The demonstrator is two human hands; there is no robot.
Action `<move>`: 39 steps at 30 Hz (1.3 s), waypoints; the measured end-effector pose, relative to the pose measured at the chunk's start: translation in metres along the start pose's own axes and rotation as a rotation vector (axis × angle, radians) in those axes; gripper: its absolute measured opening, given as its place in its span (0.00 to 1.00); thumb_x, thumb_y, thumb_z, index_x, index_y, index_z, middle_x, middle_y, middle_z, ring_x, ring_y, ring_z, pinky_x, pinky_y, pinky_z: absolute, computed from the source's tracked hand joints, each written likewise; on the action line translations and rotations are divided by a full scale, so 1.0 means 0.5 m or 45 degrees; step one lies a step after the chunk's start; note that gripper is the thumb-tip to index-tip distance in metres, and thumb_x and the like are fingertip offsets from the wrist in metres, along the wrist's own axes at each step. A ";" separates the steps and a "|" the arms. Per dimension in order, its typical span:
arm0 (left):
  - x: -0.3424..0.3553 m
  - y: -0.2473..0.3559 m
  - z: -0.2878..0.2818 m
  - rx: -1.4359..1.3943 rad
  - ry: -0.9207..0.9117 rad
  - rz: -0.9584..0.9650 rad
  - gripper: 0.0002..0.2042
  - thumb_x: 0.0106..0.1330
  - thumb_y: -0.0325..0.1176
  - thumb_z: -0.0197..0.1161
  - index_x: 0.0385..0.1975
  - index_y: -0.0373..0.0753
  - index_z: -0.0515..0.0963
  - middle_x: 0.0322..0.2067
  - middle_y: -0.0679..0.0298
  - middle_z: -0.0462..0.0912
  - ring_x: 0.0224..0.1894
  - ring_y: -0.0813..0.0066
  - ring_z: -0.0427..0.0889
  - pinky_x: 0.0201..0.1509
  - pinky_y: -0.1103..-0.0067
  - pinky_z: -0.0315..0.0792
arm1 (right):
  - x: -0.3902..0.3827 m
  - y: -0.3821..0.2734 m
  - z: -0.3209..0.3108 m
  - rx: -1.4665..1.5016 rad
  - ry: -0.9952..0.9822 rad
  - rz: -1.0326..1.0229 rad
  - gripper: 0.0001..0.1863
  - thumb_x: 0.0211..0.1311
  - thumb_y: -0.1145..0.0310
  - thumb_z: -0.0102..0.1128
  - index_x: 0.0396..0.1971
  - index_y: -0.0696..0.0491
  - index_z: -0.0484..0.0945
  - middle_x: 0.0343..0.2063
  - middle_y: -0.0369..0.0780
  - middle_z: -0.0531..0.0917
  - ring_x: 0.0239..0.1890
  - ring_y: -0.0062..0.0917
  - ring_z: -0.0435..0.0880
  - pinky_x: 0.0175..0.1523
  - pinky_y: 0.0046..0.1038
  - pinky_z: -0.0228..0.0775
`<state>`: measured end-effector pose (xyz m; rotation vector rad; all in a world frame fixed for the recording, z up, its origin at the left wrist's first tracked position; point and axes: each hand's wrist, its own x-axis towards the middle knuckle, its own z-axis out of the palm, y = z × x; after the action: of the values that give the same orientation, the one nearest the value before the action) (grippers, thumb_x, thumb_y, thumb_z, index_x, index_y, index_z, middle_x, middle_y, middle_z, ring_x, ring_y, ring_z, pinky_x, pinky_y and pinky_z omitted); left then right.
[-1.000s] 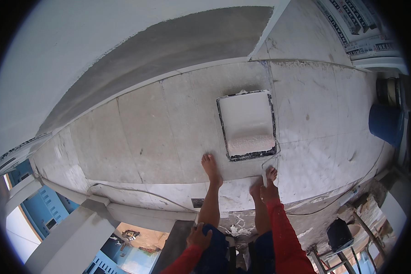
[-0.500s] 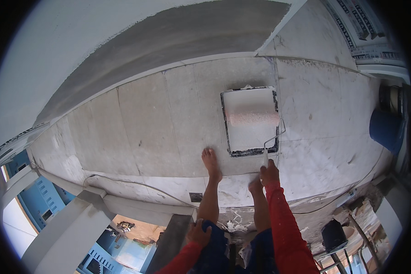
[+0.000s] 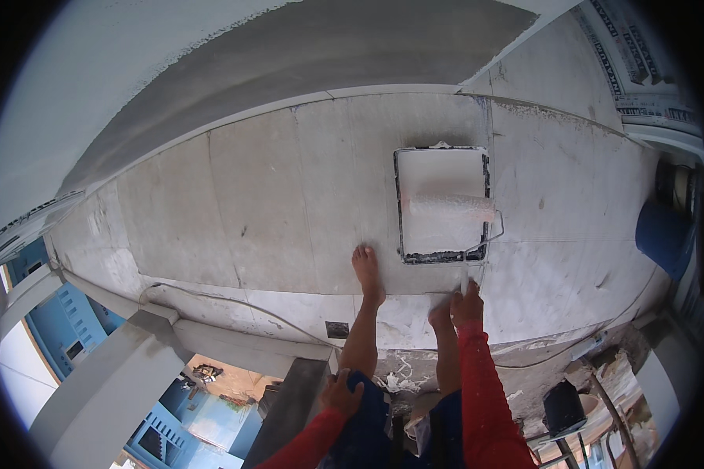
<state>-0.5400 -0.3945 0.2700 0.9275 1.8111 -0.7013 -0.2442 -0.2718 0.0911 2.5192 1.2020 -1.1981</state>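
Note:
My right hand (image 3: 468,303) is closed around the pale handle of a paint roller (image 3: 450,208). The roller's wet, whitish-pink sleeve lies across a black-rimmed paint tray (image 3: 400,205) on the tiled floor. White paint (image 3: 442,170) covers the inside of the tray, and its rim is smeared. The roller's bent wire frame runs over the tray's right edge down to my grip. My left hand (image 3: 340,393) rests on my left knee over the dark blue shorts, its fingers curled over the knee and partly hidden; I see nothing held in it.
Beyond the tray stands a wall with a bare grey patch (image 3: 305,59) bordered by white paint. A blue bucket (image 3: 663,237) is at the far right and a black bucket (image 3: 565,407) at the lower right. A cable (image 3: 235,310) runs along the floor's near edge, beside a drop.
The roller has come slightly toward me in the tray, with my right hand drawn back along with it. The whole view has shifted a little. My left hand stays at the knee.

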 end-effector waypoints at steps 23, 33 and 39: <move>-0.008 0.002 -0.015 -0.013 0.031 0.047 0.30 0.61 0.55 0.61 0.62 0.50 0.70 0.55 0.49 0.73 0.55 0.46 0.78 0.58 0.58 0.72 | -0.006 0.020 0.003 0.094 -0.047 0.037 0.28 0.57 0.62 0.52 0.57 0.57 0.68 0.37 0.58 0.83 0.42 0.53 0.83 0.50 0.47 0.74; -0.002 0.004 -0.013 -0.012 0.003 0.028 0.30 0.61 0.55 0.61 0.62 0.49 0.70 0.56 0.48 0.73 0.55 0.47 0.78 0.58 0.59 0.72 | -0.030 0.023 -0.036 0.275 -0.251 0.190 0.26 0.58 0.63 0.53 0.57 0.56 0.68 0.29 0.52 0.84 0.29 0.46 0.85 0.37 0.43 0.77; -0.006 0.002 -0.001 0.019 0.000 -0.014 0.30 0.61 0.55 0.61 0.62 0.49 0.70 0.56 0.49 0.73 0.55 0.46 0.78 0.58 0.59 0.72 | -0.076 0.048 -0.060 0.241 -0.444 0.244 0.26 0.60 0.66 0.54 0.58 0.56 0.67 0.30 0.52 0.84 0.30 0.45 0.86 0.35 0.42 0.77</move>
<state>-0.5385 -0.3943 0.2731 0.9279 1.8144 -0.7231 -0.2234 -0.2995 0.1325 2.3424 0.7811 -1.6748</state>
